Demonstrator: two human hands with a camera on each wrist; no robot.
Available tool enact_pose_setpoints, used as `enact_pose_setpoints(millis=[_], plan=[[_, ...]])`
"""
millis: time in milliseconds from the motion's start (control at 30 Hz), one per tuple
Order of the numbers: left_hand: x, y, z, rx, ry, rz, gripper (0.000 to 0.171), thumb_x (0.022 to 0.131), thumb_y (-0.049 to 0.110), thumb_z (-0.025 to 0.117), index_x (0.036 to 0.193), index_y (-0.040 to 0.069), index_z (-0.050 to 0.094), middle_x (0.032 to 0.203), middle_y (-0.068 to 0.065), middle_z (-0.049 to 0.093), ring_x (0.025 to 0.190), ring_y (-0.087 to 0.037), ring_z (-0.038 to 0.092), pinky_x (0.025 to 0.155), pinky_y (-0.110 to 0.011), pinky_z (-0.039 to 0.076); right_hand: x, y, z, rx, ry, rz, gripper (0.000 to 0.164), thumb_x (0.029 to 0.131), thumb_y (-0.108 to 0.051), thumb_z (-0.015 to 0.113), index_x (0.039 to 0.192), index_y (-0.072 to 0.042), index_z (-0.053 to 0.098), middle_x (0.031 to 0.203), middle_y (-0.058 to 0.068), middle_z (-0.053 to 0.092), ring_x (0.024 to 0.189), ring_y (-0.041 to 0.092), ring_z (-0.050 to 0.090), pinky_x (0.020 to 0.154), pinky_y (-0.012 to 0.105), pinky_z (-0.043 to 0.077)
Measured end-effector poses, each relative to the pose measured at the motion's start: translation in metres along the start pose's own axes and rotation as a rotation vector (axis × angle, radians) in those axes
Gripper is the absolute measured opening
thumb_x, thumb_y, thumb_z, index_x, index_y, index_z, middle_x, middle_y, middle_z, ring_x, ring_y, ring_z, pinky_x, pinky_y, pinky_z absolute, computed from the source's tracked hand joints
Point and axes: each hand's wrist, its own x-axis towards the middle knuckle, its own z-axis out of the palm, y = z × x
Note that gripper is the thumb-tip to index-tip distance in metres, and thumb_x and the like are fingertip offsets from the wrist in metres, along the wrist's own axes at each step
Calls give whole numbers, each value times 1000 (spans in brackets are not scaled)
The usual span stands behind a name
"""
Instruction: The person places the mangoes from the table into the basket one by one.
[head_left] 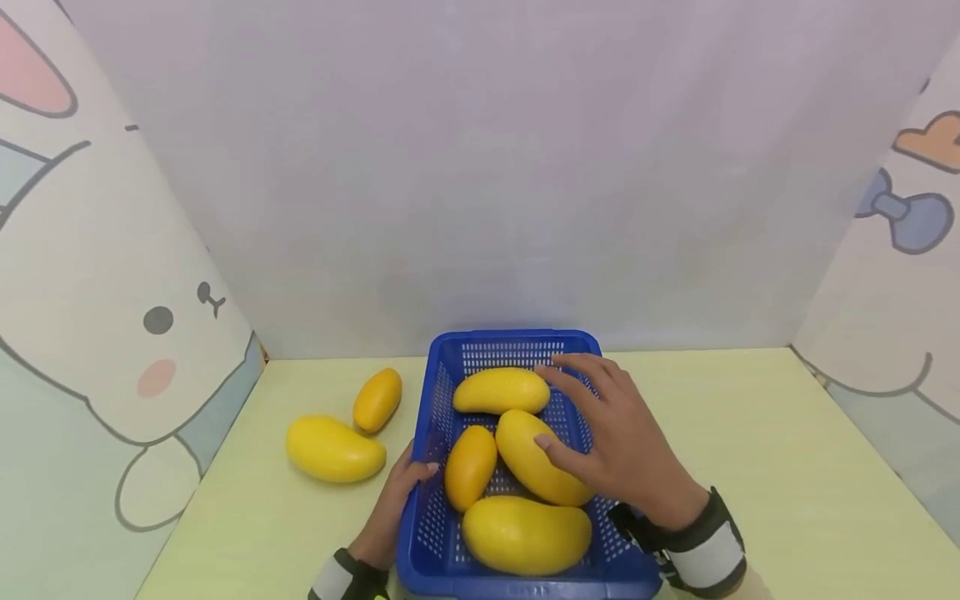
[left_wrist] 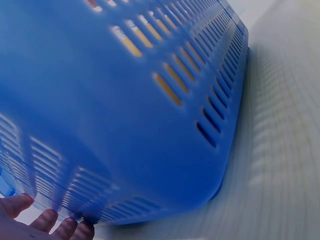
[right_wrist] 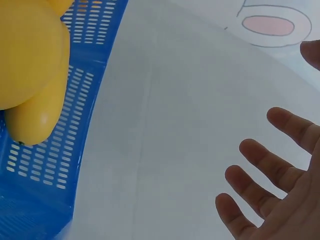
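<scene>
Steadying and sorting: the step in hand, as I judge it from where I stand.

Item: left hand (head_left: 393, 500), gripping the wall of the blue basket (head_left: 480, 586), thumb over the rim, other fingers outside. How firmly, I cannot tell.

Item: right hand (head_left: 630, 442), empty, fingers spread wide and slightly bent, poised over the basket's right side.

Contents of the basket, four mango-like pieces:
- far yellow mango (head_left: 495, 392), lying crosswise just left of the right hand's fingertips;
- middle yellow mango (head_left: 528, 458), aslant, beneath the right thumb; whether touched, I cannot tell;
- small orange mango (head_left: 471, 468), lengthwise, just right of the left thumb, inside the rim;
- near yellow mango (head_left: 527, 535), crosswise, nearer the person than either hand's fingers.

On the bench (head_left: 765, 467), two more:
- loose yellow mango (head_left: 333, 450), left of the left hand, apart from it;
- loose orange mango (head_left: 377, 400), beyond the left hand, close beside the yellow one.

Requirements of a next move, in my estimation: for a piece in the basket, the right hand lowered and its fingers closed round the fruit; for either loose one, a reach leftward past the left hand. Either way, the left hand's hold would keep the basket from sliding.
</scene>
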Motion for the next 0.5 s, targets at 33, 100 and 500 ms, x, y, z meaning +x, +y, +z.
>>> enact_pose_setpoints(millis=[33,100,500], plan=[[0,0,0,-1,-4,3,63,94,22,36,149,26,7,152,-17,13,128,-36,30,98,-53,33,-1,1,-2,-8,-2,16,65,81,-47,60,139,-23,42,135,5,44,123,24,36,99,50,30],[-2,0,1,-17,-23,-12,62,94,23,35,149,29,6,152,-15,13,127,-36,30,97,-53,33,-2,2,-5,-19,-6,39,67,81,-49,61,140,-24,41,135,4,44,124,23,36,99,49,30],[-3,1,1,-20,-21,-21,64,94,24,37,149,30,7,152,-15,13,126,-35,32,96,-53,35,-4,10,-20,-56,59,64,66,80,-46,62,139,-22,43,134,6,47,122,25,38,95,51,34]])
